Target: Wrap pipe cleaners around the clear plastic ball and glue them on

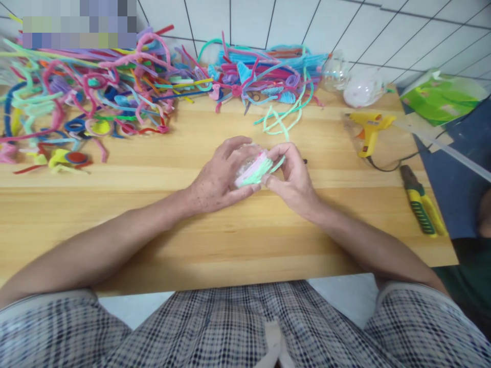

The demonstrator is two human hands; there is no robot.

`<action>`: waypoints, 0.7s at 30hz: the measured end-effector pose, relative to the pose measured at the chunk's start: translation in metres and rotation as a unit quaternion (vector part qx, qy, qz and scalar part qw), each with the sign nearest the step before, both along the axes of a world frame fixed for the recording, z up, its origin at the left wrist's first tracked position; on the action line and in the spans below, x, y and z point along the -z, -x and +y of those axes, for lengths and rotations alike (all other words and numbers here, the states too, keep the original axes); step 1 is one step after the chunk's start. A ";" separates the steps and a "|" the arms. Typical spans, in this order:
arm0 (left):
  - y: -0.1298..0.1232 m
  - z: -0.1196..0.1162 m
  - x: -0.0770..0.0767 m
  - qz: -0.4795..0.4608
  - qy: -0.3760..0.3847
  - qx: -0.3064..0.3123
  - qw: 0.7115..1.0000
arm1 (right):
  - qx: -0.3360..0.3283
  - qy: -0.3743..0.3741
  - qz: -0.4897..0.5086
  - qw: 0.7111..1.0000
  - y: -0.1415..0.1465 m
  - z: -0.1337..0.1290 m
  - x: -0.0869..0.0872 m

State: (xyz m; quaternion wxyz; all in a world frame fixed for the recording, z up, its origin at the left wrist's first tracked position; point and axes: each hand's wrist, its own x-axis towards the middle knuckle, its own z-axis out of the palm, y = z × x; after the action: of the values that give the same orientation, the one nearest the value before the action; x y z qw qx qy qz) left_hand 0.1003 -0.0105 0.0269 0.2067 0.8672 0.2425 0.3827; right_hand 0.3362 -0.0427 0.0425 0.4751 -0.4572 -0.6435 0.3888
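My left hand is closed around a clear plastic ball, its fingers over the top and the thumb below. Rows of pale pink and mint green fuzzy strips cover part of the ball. With thumb and forefinger, my right hand pinches a mint green pipe cleaner at the ball's right side. A loose end of it sticks out by the fingers. Just beyond the hands, long mint green pipe cleaners lie looped on the wooden table.
Heaps of coloured pipe cleaners line the back. At back right are a clear ball and a partly white ball. A yellow glue gun, pliers and a green packet lie right. A person's arm shows at the right edge.
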 end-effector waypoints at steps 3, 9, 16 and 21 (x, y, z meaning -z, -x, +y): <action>0.000 -0.001 -0.001 -0.002 0.001 -0.001 1.000 | 0.008 -0.002 0.000 1.000 0.001 -0.001 0.001; 0.001 -0.003 -0.002 0.022 0.024 -0.016 0.999 | 0.004 -0.003 -0.001 1.000 -0.001 -0.001 0.004; 0.000 -0.004 0.001 0.011 0.025 -0.011 1.000 | -0.002 -0.013 -0.006 1.000 -0.002 -0.001 0.003; -0.002 -0.006 0.003 0.000 0.018 -0.014 1.000 | 0.000 -0.012 -0.016 1.000 -0.001 -0.001 0.004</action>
State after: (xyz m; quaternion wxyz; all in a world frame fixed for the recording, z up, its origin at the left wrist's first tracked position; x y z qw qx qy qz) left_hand 0.1028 -0.0167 0.0238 0.2174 0.8596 0.2615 0.3813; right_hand 0.3372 -0.0442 0.0386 0.4705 -0.4576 -0.6554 0.3737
